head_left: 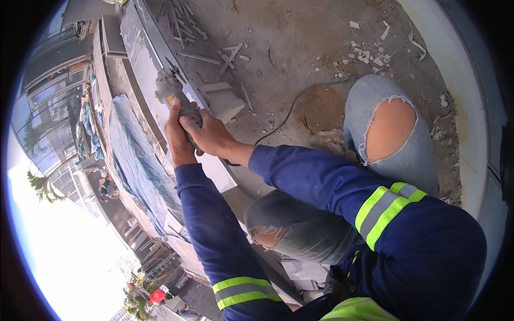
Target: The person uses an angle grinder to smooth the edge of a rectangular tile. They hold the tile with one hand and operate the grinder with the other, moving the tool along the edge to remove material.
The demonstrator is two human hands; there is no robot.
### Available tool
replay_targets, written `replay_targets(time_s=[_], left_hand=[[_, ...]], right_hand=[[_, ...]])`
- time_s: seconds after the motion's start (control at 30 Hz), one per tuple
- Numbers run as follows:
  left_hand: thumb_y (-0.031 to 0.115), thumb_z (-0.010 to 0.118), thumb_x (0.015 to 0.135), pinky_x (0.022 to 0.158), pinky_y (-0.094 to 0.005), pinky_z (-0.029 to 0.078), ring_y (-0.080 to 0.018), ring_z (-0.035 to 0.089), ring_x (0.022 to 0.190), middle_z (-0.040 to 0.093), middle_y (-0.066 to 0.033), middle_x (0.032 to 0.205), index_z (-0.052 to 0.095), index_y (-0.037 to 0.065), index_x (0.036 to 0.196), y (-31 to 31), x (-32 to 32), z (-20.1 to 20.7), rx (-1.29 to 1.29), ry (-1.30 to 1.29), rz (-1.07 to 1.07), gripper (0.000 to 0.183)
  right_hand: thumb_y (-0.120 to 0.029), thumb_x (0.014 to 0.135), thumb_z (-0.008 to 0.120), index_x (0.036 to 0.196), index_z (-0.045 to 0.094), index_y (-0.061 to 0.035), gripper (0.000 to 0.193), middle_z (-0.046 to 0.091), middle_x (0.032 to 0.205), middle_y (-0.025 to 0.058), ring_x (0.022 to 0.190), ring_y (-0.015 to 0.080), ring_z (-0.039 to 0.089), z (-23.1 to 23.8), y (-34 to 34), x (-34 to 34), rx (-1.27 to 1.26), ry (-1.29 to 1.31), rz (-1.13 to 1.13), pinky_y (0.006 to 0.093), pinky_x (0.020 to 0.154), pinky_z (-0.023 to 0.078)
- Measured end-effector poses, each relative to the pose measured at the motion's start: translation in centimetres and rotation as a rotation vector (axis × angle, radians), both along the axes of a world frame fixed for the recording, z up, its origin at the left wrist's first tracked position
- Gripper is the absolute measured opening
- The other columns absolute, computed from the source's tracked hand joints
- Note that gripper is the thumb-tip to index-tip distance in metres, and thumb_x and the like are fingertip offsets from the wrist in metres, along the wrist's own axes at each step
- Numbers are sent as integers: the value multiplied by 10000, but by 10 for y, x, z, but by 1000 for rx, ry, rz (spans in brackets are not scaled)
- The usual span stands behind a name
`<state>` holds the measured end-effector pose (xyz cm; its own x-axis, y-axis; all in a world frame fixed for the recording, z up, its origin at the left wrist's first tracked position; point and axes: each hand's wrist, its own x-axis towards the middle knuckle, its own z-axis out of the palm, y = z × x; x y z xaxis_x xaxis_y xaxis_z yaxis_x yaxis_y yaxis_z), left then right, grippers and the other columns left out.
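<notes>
A dusty grey angle grinder [185,107] lies in both of my hands, its head pointing away from me over a long pale slab [143,67]. A thin dark disc edge shows at its far end; whether it touches the slab I cannot tell. My left hand [181,136] wraps around the left side of the body, thumb up along it. On the other side my right hand [214,134] closes around the rear of the body, near the tail. The dark cord [286,116] runs off to the right across the ground.
Cut strips [184,24] and white chips [367,56] litter the dusty ground [289,48]. A pale block [222,101] sits right of the slab. Blue sheeting [139,155] lies on the left. A curved light wall edge [460,80] bounds the right. Another person [107,188] is far left.
</notes>
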<state>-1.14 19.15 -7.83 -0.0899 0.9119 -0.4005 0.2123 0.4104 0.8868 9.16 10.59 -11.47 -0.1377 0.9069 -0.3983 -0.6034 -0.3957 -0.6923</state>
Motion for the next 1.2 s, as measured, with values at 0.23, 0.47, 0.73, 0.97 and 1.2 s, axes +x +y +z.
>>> replay_targets(time_s=[0.23, 0.47, 0.73, 0.97, 1.2], left_hand=[[431, 725, 1049, 776, -366, 623, -241, 745, 845, 763, -161, 1002, 685, -50, 1184, 71, -15, -24, -108, 27, -81, 501], [469, 660, 1080, 783, -366, 625, -240, 743, 845, 752, -144, 991, 681, -20, 1175, 100, -22, -38, -93, 31, -139, 499], [457, 657, 1087, 819, -379, 629, -247, 749, 882, 754, -150, 1025, 664, -18, 1230, 104, -28, -44, -82, -15, -125, 497], [473, 667, 1078, 841, -389, 620, -250, 746, 925, 753, -150, 1068, 661, -13, 1264, 112, -38, -50, -169, 3, -144, 521], [473, 705, 1055, 865, -407, 621, -256, 745, 932, 749, -146, 1082, 634, -3, 1311, 115, -40, -53, -148, -8, -108, 545]], right_hand=[[-572, 1069, 603, 1636, 357, 105, 917, 728, 1204, 263, 957, 276, 792, -26, 62, -18, -40, 129, -129, 372, 729, 651], [-525, 1061, 617, 1634, 355, 103, 889, 754, 1047, 217, 823, 265, 792, -42, 89, -28, -53, 167, -153, 374, 670, 659], [-504, 1039, 618, 1653, 329, 78, 894, 754, 1146, 320, 742, 312, 809, -52, 99, -33, -40, 226, -145, 377, 631, 681], [-489, 1069, 633, 1556, 436, 132, 814, 757, 1070, 231, 776, 249, 790, -52, 96, -27, -73, 234, -168, 358, 562, 644], [-483, 1068, 635, 1495, 485, 117, 752, 750, 1066, 227, 713, 252, 781, -59, 106, -36, -32, 227, -192, 346, 530, 643]])
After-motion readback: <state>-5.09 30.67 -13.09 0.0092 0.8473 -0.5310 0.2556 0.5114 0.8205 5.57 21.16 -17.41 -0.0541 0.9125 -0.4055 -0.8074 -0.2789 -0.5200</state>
